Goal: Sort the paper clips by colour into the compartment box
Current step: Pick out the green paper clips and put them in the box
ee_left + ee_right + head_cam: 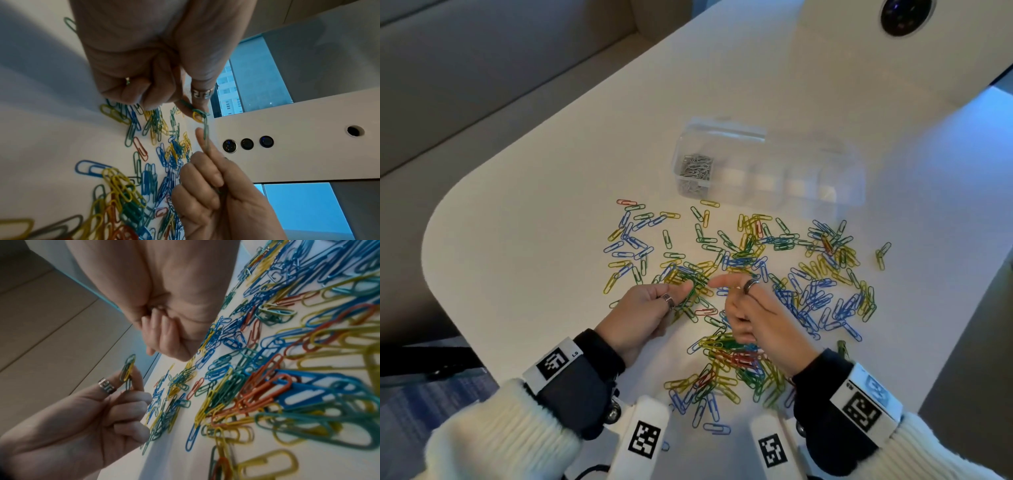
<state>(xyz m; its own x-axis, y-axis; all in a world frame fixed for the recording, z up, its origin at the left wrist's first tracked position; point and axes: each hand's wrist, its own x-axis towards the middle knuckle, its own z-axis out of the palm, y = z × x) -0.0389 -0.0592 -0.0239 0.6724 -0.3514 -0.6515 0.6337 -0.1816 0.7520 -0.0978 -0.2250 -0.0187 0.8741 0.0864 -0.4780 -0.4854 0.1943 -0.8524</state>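
White surface [524, 212] carries the work. Green paper clips [202, 121], apparently linked with a yellow one, sit pinched in the left hand [650, 308]; the right hand [753, 315] points its index finger toward them, remaining fingers curled, possibly on clips. Coloured clips [743, 260], too many to count, lie loose: blue, green, yellow, few red. One compartment box [767, 171] stands behind; only its leftmost compartment holds silver clips [695, 168]. Judged: sorting barely begun.

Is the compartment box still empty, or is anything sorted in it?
Partly filled: the compartment box holds silver clips in its leftmost compartment; the other compartments look empty.
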